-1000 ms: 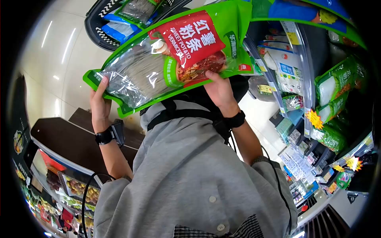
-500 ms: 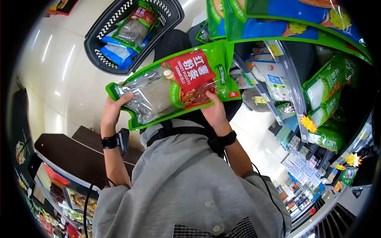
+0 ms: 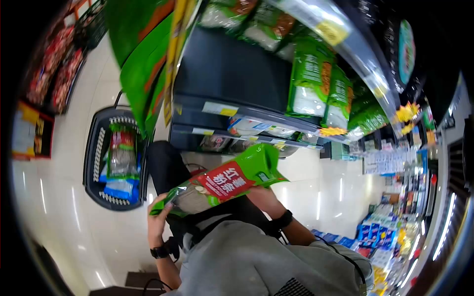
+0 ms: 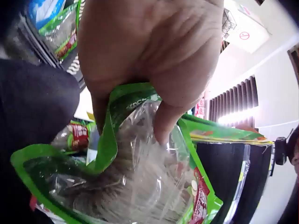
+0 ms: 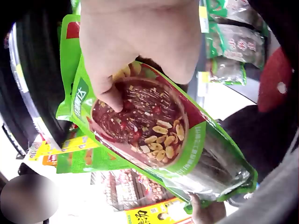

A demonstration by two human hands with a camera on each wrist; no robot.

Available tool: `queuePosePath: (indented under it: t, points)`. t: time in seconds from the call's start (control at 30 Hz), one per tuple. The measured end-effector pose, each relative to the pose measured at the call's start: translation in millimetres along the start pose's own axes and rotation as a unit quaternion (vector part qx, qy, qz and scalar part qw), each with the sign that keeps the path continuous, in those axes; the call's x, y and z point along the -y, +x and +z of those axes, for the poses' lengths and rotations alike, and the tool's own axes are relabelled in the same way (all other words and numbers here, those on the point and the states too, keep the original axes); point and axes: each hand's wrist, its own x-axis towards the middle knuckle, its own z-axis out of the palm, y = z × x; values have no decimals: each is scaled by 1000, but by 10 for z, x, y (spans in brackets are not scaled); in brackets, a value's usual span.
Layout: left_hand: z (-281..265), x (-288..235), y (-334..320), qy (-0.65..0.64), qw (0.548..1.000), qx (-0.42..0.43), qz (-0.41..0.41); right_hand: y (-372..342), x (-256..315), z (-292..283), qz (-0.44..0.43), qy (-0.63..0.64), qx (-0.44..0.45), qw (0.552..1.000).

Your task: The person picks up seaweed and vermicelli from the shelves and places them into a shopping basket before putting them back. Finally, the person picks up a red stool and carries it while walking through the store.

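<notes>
A green bag of sweet potato vermicelli with a red label and a clear window spans both hands in front of the waist. My left hand pinches its clear end; in the left wrist view the thumb presses into the plastic over the noodles. My right hand grips the lower edge near the other end. Over the printed noodle bowl, the right thumb lies flat in the right wrist view, while the fingers behind the bag are hidden.
A dark shopping basket stands on the floor at left, holding another vermicelli bag and blue packs. Ahead is a dark shelf with green bags on its right side. Large green hanging signs jut out above the basket.
The view has swung round, bringing the shelf front ahead and the basket to the left. The bag has come lower and tilts more steeply, still held in both hands.
</notes>
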Motion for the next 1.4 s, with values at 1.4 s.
queuePosePath:
  t: [1.4]
  points:
    - [910,409,1065,157,908,192,337,521,330,543,-249,-623,135,729]
